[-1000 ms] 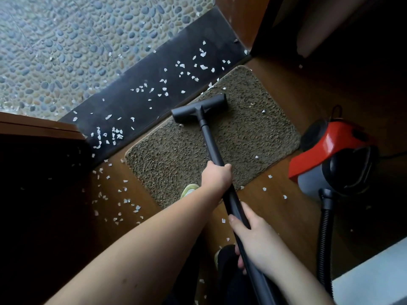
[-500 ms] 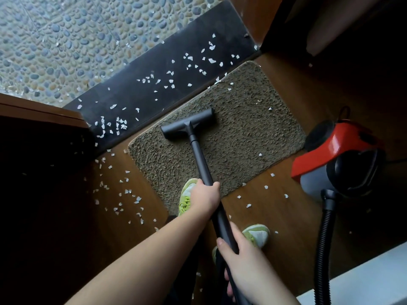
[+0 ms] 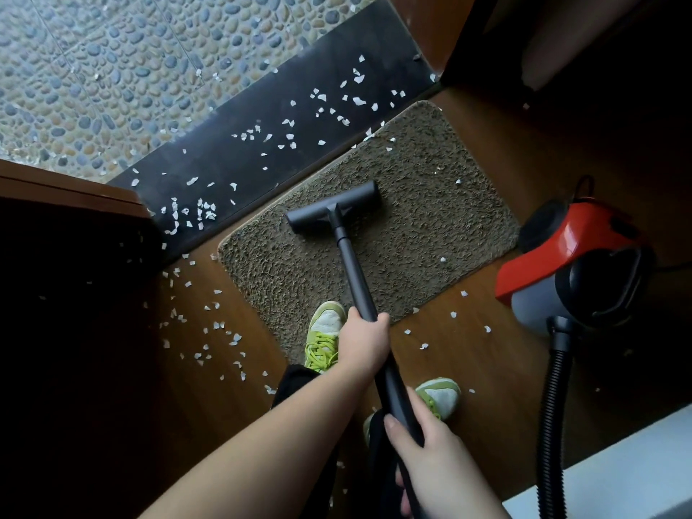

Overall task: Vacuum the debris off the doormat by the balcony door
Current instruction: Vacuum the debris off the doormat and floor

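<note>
The black wand (image 3: pixel 355 273) is gripped by the left hand (image 3: pixel 365 340) further down and by the right hand (image 3: pixel 430 458) nearer the body, fingers curled round it; its long axis runs from near to far, leaning slightly left, with the floor head (image 3: pixel 334 211) set crosswise on the middle of the doormat (image 3: pixel 430 219). The mat's far edge is bounded by the dark threshold (image 3: pixel 239 159), strewn with white debris (image 3: pixel 284 136). Bare mat lies to the right of the head, where the red vacuum body (image 3: pixel 573 264) stands just past the right corner.
</note>
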The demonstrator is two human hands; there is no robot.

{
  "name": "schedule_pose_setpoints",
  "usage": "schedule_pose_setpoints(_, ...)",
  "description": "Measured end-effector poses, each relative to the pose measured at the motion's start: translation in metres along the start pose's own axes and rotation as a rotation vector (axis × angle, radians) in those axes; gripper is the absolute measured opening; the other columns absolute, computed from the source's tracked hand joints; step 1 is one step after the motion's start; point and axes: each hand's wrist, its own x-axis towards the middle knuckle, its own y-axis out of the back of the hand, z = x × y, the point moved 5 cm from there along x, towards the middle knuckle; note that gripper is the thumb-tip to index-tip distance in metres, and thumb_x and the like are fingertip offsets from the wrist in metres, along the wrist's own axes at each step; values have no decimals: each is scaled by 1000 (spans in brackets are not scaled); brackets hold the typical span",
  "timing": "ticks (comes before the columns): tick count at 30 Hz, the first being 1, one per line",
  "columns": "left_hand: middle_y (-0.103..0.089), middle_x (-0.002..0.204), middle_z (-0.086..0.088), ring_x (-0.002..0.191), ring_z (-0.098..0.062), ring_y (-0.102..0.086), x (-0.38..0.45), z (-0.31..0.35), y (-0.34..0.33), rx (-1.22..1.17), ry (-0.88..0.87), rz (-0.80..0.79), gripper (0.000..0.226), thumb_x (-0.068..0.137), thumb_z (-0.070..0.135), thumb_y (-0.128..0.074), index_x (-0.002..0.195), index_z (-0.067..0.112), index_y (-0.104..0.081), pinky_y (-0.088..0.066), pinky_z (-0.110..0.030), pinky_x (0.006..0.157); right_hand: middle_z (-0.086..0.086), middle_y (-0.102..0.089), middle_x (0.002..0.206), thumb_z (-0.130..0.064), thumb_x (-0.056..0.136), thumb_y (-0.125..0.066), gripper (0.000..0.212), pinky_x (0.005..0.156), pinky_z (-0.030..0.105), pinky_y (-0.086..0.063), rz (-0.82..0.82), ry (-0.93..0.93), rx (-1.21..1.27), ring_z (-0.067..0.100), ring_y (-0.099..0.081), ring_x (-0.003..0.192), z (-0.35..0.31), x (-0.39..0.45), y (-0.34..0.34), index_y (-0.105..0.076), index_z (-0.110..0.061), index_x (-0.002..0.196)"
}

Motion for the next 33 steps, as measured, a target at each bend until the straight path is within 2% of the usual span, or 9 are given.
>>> schedule_pose_setpoints(1, -65, 117, -11, 109, -31, -61, 3, 10, -1, 7, -17, -2, 40, 91, 35, -53, 123, 12, -52, -46, -33, 91, -1, -67, 71, -46, 92, -52, 50, 56, 26, -55, 5, 11, 46, 12, -64, 48, -7, 1, 5, -34, -56, 138)
schedule_pose_setpoints(3, -65, 116, -12, 107, -31, -61, 10, 32, -4, 24, -55, -7, 38, 91, 35, -52, 122, 12, -54, -45, -32, 87, 2, -63, 61, -40, 95, -53, 35, 47, 30, -53, 33, 50, 135, 21, -62, 44, -23, 2, 15, -37, -62, 116)
schedule_pose_setpoints(5, -64, 117, -11, 107, -31, -61, 18, 55, -9, 43, -87, -17, 38, 92, 35, -52, 123, 12, -54, -43, -30, 83, 4, -61, 61, -35, 96, -53, 26, 43, 33, -53, 77, 97, 169, 26, -59, 41, -38, 8, 27, -41, -57, 104)
schedule_pose_setpoints(9, -64, 117, -12, 104, -30, -62, 32, 92, -17, 70, -118, -26, 41, 91, 34, -54, 124, 10, -55, -46, -30, 84, 8, -63, 76, -33, 97, -52, 12, 40, 34, -53, 125, 125, 160, 24, -61, 39, -58, 26, 51, -46, -36, 108)
schedule_pose_setpoints(14, -64, 116, -11, 99, -29, -65, 38, 112, -22, 64, -117, -15, 43, 89, 33, -56, 125, 10, -55, -49, -29, 77, 6, -60, 73, -31, 98, -51, 7, 40, 35, -53, 120, 141, 197, 21, -58, 37, -69, 34, 66, -46, -33, 95)
schedule_pose_setpoints(17, -65, 116, -11, 101, -29, -64, 39, 114, -23, 88, -124, 13, 41, 89, 34, -57, 123, 10, -56, -47, -28, 79, 6, -59, 69, -31, 98, -51, 3, 39, 33, -52, 103, 150, 207, 21, -58, 37, -69, 34, 68, -49, -32, 100)
schedule_pose_setpoints(24, -66, 115, -12, 102, -29, -65, 37, 121, -24, 104, -139, 25, 44, 89, 36, -58, 123, 8, -57, -52, -31, 88, 6, -58, 67, -33, 98, -48, 13, 40, 33, -52, 92, 155, 208, 23, -58, 37, -73, 31, 75, -56, -25, 106)
schedule_pose_setpoints(28, -66, 112, -10, 99, -29, -65, 34, 119, -24, 101, -144, 30, 40, 90, 37, -58, 120, 10, -58, -51, -31, 85, 5, -59, 71, -37, 98, -48, 22, 41, 33, -53, 86, 137, 192, 25, -61, 40, -69, 25, 74, -50, -30, 118)
schedule_pose_setpoints(33, -65, 107, -7, 97, -30, -65, 28, 110, -32, 103, -151, -2, 34, 90, 37, -56, 115, 14, -55, -50, -29, 84, 2, -67, 92, -45, 96, -46, 49, 48, 31, -56, 88, 68, 106, 24, -68, 48, -55, 15, 74, -32, -42, 143)
